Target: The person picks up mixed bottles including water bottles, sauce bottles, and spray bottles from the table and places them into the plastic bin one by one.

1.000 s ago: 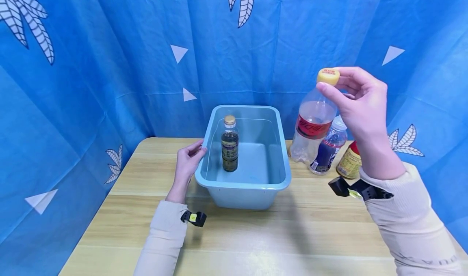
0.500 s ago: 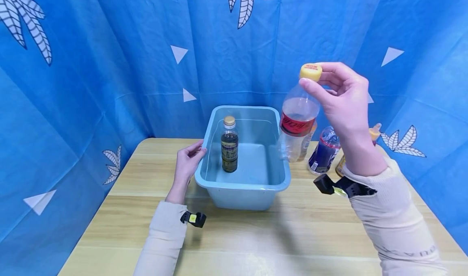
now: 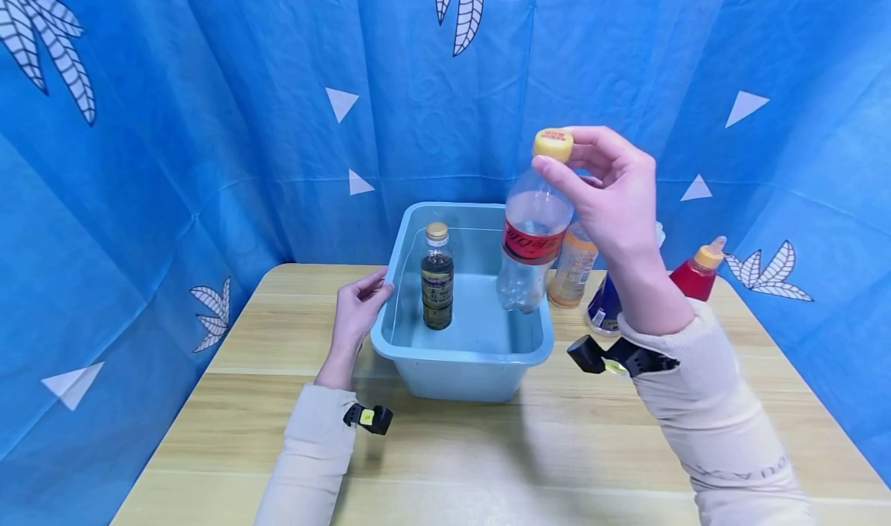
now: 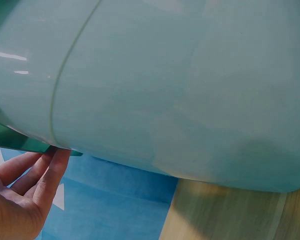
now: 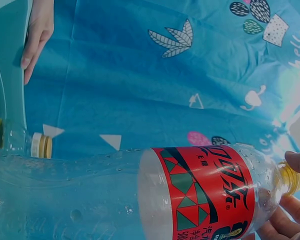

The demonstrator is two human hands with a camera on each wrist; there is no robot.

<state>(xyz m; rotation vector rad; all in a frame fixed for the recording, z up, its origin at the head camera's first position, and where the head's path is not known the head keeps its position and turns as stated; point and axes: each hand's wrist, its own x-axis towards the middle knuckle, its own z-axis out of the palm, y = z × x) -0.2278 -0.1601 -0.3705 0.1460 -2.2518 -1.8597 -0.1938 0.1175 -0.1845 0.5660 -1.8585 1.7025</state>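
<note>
In the head view my right hand pinches a clear plastic cola bottle by its yellow cap, thumb on one side and fingers on the other. The bottle has a red label and hangs, slightly tilted, over the right part of a light blue plastic tub. My left hand grips the tub's left rim, its fingers just under the lip in the left wrist view. Inside the tub, toward the left, stands a dark-filled bottle with a tan cap.
Right of the tub stand an orange-labelled bottle, a dark blue-labelled bottle partly behind my right hand, and a red squeeze bottle with a yellow cap. A blue patterned curtain surrounds the wooden table.
My right hand has carried the cola bottle leftward from above the other bottles to over the tub, uncovering the orange-labelled bottle and the red squeeze bottle. The left hand has stayed still.
</note>
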